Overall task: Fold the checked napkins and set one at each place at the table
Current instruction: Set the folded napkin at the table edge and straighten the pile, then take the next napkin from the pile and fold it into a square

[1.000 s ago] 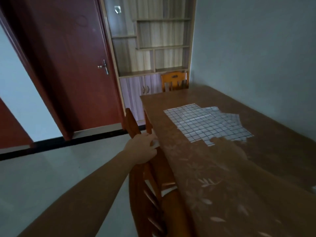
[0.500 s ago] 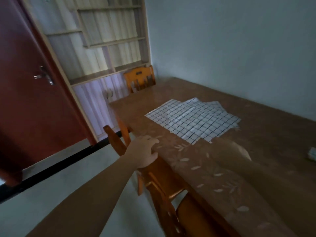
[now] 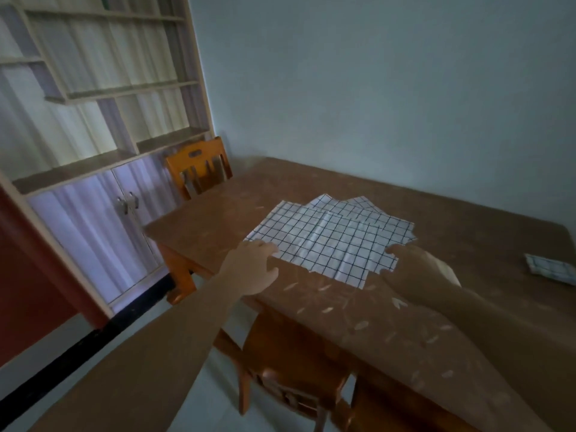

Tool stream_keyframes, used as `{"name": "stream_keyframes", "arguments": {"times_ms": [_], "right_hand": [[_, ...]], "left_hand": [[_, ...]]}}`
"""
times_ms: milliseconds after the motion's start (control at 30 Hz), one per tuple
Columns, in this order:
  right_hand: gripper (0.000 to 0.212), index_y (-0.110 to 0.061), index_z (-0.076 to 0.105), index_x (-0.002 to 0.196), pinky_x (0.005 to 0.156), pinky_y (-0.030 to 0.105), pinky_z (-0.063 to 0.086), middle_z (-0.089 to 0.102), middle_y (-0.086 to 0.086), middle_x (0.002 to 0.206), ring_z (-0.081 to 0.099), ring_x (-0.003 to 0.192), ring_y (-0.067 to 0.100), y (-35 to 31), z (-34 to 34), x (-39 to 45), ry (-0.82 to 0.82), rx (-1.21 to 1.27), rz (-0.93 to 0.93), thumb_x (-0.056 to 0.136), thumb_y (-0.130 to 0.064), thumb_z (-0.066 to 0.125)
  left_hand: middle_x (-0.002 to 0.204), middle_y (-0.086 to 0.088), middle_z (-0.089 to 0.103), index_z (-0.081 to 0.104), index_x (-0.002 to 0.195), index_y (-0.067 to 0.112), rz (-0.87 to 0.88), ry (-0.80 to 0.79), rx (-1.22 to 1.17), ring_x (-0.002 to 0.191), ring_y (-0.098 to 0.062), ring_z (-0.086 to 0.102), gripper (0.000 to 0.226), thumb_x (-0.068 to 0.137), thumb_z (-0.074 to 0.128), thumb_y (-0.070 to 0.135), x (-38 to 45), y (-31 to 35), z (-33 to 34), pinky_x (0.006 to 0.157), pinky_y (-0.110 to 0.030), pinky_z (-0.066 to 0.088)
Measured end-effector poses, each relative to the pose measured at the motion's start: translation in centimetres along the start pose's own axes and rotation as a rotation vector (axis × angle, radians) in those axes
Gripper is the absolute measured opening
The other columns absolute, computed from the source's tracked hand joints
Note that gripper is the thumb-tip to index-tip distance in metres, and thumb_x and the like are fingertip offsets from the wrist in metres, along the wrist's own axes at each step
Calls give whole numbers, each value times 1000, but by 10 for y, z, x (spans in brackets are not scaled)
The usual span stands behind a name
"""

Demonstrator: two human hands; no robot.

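A loose pile of several white checked napkins [image 3: 330, 238] lies spread flat on the brown table [image 3: 467, 244]. My left hand [image 3: 252, 266] rests at the pile's near left corner, fingers relaxed, touching the cloth edge. My right hand [image 3: 414, 269] lies at the pile's near right edge, fingertips on or just at the cloth; whether it pinches a corner is not clear. A folded checked napkin [image 3: 550, 269] sits alone at the table's right edge.
A wooden chair [image 3: 293, 363] is tucked under the table's near side, below my arms. Another chair [image 3: 199, 166] stands at the far end. A shelf cabinet [image 3: 103, 145] lines the left wall beside a red door [image 3: 28, 291].
My left hand left the chair back and came onto the table at the napkins' left corner. My right hand slid forward to the pile's right edge. The view swung right.
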State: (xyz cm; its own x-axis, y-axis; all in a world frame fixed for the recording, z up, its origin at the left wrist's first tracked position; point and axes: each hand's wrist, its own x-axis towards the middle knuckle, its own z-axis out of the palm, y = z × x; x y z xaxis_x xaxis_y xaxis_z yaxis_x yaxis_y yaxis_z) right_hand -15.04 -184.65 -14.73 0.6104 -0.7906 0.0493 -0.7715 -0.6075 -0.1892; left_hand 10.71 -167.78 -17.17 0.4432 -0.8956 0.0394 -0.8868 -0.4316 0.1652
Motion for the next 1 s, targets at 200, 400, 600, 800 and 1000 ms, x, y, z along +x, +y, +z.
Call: {"name": "stream_keyframes", "arguments": {"times_ms": [200, 400, 600, 800, 1000], "right_hand": [[47, -28, 48, 133, 88, 39, 52, 57, -1, 134, 60, 113, 20, -26, 49, 68, -60, 72, 34, 90, -46, 56], [49, -28, 46, 135, 89, 39, 50, 55, -2, 135, 57, 116, 20, -43, 93, 132, -103, 73, 115, 91, -47, 53], [53, -26, 41, 137, 94, 41, 50, 52, 1, 137, 55, 118, 22, -50, 167, 206, -185, 44, 226, 92, -50, 51], [75, -24, 26, 149, 110, 46, 33, 29, 3, 156, 32, 140, 23, -43, 241, 285, -241, 19, 252, 88, -64, 46], [109, -28, -4, 153, 118, 50, -1, -12, 0, 163, -10, 150, 24, -26, 289, 331, -256, -25, 285, 70, -91, 29]], "left_hand": [[144, 7, 48, 47, 139, 29, 16, -52, -41, 131, -21, 41, 50, 89, 49, 32, 70, -46, 13, 108, -44, 37], [140, 4, 51, 49, 138, 25, 95, -98, -45, 128, -20, 44, 49, 91, 50, 36, 157, -89, 44, 102, -38, 41], [137, 1, 54, 49, 138, 22, 247, -147, 1, 127, -21, 47, 48, 93, 49, 40, 275, -127, 115, 100, -39, 42], [149, -3, 43, 35, 147, 25, 413, -188, 136, 139, -24, 35, 61, 95, 31, 58, 372, -161, 194, 107, -45, 38], [163, -2, -17, -9, 154, 36, 390, -392, 124, 150, -27, -15, 98, 75, 14, 90, 423, -161, 238, 119, -54, -5]]}}
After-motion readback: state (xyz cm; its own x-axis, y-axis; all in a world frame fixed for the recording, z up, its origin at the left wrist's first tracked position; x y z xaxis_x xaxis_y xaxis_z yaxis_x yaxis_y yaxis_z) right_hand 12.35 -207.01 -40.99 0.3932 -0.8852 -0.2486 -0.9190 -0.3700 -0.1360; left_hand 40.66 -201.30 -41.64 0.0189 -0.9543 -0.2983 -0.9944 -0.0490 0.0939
